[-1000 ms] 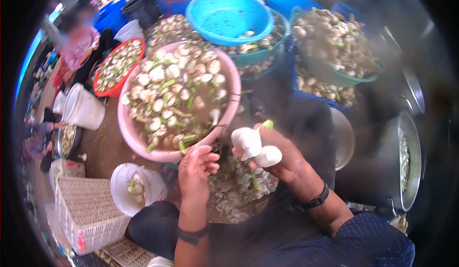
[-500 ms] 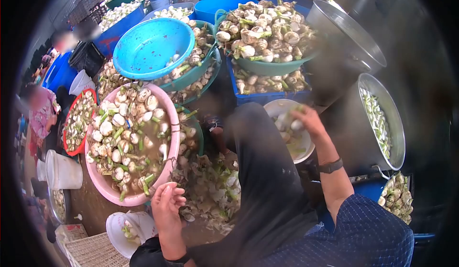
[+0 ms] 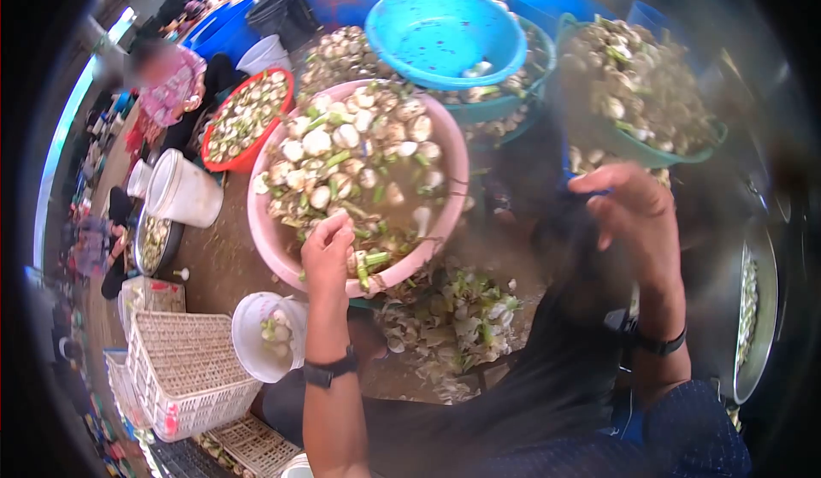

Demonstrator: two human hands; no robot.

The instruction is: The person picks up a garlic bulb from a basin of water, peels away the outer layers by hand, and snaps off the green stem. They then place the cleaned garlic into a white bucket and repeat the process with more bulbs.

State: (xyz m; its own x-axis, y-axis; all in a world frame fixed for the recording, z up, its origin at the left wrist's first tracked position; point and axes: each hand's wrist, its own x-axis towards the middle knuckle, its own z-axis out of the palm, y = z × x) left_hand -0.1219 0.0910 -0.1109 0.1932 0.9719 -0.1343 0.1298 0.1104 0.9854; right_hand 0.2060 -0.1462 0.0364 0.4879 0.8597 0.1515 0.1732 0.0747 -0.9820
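My left hand [image 3: 329, 243] reaches over the near rim of a big pink basin [image 3: 272, 237] full of white bulbs with green stalks [image 3: 359, 149] in murky water. Its fingers curl down among the bulbs; whether they grip one is hidden. My right hand [image 3: 634, 213] hangs raised in front of me with fingers loosely apart and nothing in it. It is above my dark lap, near a teal basin [image 3: 684, 149] heaped with bulbs. A pile of trimmed peels and stalks [image 3: 453, 320] lies on the floor below the pink basin.
A blue bowl [image 3: 445, 29] rests on more bulbs behind the pink basin. A red basin [image 3: 244, 117], white buckets [image 3: 184, 191] [image 3: 261, 341] and a white basket [image 3: 184, 367] stand left. A metal pot [image 3: 753, 307] is at right. A person in pink [image 3: 167, 76] sits far left.
My right hand left the white bowl on the right and came up empty. My left hand went forward from the basin's edge into the bulbs. My view swung back left.
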